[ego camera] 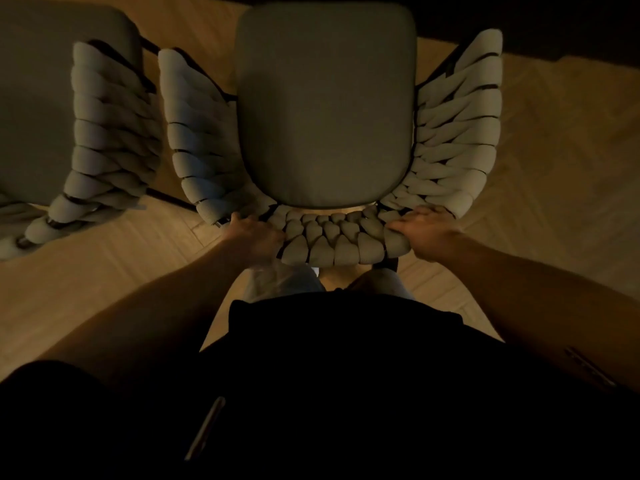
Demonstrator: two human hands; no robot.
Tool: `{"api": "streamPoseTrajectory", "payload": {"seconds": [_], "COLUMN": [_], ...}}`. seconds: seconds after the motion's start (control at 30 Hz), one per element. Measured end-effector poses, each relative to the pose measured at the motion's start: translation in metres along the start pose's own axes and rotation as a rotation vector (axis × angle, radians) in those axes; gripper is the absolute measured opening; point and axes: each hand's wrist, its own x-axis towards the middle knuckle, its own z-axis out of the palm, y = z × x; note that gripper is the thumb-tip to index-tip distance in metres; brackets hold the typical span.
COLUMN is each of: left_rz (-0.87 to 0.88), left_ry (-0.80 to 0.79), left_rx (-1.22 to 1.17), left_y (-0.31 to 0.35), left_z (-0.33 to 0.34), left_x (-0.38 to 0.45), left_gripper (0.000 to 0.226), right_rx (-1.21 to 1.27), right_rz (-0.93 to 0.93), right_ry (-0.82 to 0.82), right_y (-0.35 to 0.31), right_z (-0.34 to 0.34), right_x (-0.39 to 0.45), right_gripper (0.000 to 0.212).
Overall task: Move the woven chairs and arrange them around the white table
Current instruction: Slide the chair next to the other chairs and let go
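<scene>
On the wooden floor (554, 140): grey woven armchair with padded seat (325, 109), directly before the person; second woven chair (104, 140) just beside it
Left hand (254, 233): grips the woven backrest's top edge
Right hand (424, 230): grips the same edge

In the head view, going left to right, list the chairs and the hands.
Second woven chair → left hand → the held woven chair's backrest → right hand.
</scene>
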Motion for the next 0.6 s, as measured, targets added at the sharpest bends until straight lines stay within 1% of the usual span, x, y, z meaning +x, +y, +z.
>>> {"api": "streamPoseTrajectory", "payload": {"seconds": [0.07, 0.17, 0.27, 0.43, 0.6], "left_rz": [-0.01, -0.053, -0.096, -0.188, -0.27], "left_ry": [-0.009, -0.01, 0.02, 0.028, 0.053], "left_rx": [0.005, -0.071, -0.156, -0.29, -0.385], "left_y": [0.004, 0.017, 0.045, 0.089, 0.12], "left_z": [-0.001, 0.005, 0.016, 0.027, 0.036], "left_x": [-0.002, -0.003, -0.003, -0.006, -0.005], "left_gripper": [0.052, 0.059, 0.054, 0.037, 0.037], "right_rx": [-0.009, -0.065, -0.148, -0.293, -0.4], "right_rz": [-0.005, -0.034, -0.057, -0.127, -0.189], "right_ry": [-0.015, -0.042, -0.041, -0.02, 0.012], "right_y": [0.001, 0.009, 0.024, 0.047, 0.062], "right_z": [0.0, -0.003, -0.002, -0.002, -0.013], "right_x": [0.0, 0.001, 0.001, 0.003, 0.011], "right_gripper": [0.064, 0.066, 0.067, 0.069, 0.067]}}
